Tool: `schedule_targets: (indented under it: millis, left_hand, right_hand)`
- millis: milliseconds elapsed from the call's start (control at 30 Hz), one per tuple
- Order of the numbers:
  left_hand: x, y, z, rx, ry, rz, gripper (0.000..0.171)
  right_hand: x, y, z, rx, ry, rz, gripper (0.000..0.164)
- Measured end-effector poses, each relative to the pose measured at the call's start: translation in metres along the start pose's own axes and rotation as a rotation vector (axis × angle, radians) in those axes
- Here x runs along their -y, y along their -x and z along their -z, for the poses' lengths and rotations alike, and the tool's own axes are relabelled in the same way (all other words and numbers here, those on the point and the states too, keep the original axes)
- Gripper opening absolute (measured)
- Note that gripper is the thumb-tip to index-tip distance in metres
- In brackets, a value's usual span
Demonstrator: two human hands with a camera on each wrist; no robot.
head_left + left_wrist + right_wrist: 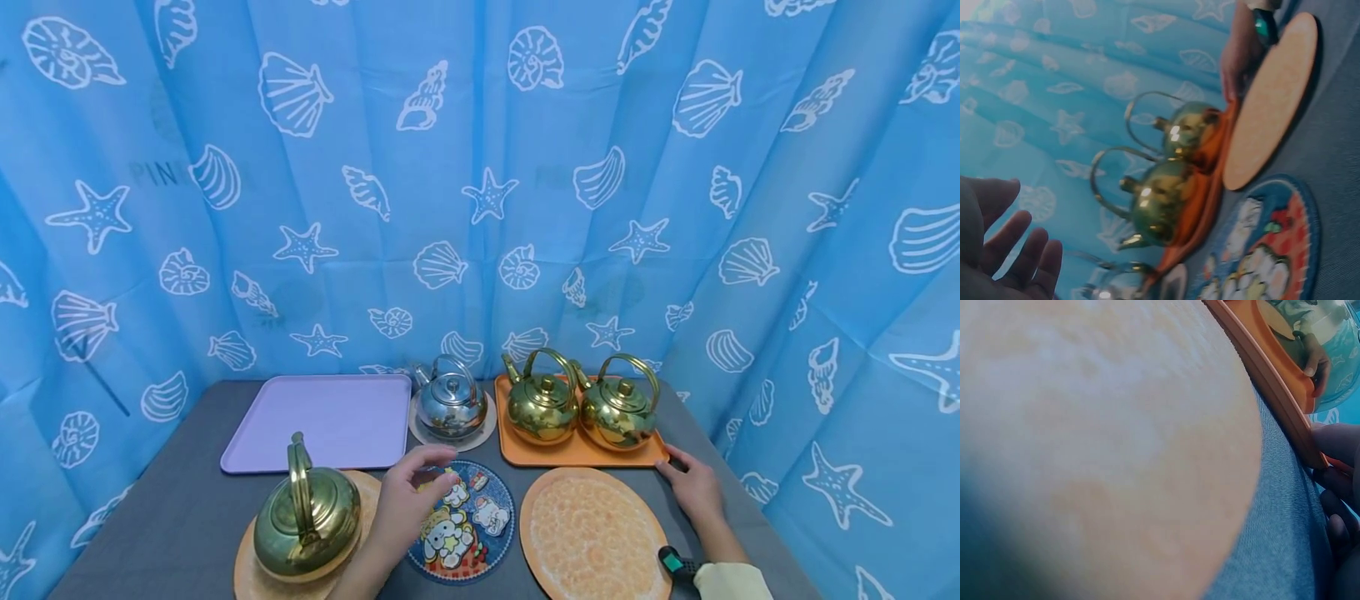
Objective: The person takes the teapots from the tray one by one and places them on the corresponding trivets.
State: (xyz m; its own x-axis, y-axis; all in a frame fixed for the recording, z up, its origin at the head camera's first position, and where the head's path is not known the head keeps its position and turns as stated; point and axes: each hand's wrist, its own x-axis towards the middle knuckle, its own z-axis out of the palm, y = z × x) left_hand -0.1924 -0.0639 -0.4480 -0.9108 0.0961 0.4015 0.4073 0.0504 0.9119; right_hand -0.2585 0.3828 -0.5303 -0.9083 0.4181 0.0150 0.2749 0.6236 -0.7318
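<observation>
My right hand (694,490) pinches the front right corner of an orange tray (517,454), thumb and fingers at its rim in the right wrist view. Two gold teapots (542,408) with arched handles stand side by side on that tray. Loosely bent, the fingers of my left hand (408,504) hold nothing; this hand is in the air between a larger-looking gold teapot (307,521) and a blue round mat (495,550) with cartoon figures. The left wrist view shows the same hand (1007,250) with its fingers spread a little.
A lilac tray (322,421) lies at the back left. Beside it a silver teapot (450,408) stands on a pale round mat (487,425). A bread-patterned round mat (592,533) lies before the orange tray; a similar mat (247,567) is under the front left teapot. A blue curtain (480,208) hangs behind.
</observation>
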Motion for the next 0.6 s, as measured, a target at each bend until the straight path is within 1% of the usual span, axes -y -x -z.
schedule_targets:
  millis: [200, 300, 433, 600]
  left_hand:
    - [0.021, -0.003, -0.015, 0.066, -0.072, 0.079, 0.02]
    - [0.031, -0.005, -0.022, 0.089, -0.089, 0.1, 0.021]
    - [0.043, -0.009, -0.03, 0.105, -0.098, 0.116, 0.02]
    - [0.06, -0.017, -0.038, 0.113, -0.116, 0.163, 0.02]
  right_hand:
    - [0.001, 0.0, 0.0, 0.001, -0.003, 0.002, 0.051]
    - [0.002, 0.001, 0.0, 0.001, -0.002, -0.002, 0.051]
    - [0.002, 0.0, -0.001, -0.003, -0.008, -0.008, 0.051]
    - [0.001, 0.0, -0.001, -0.004, -0.011, -0.015, 0.051]
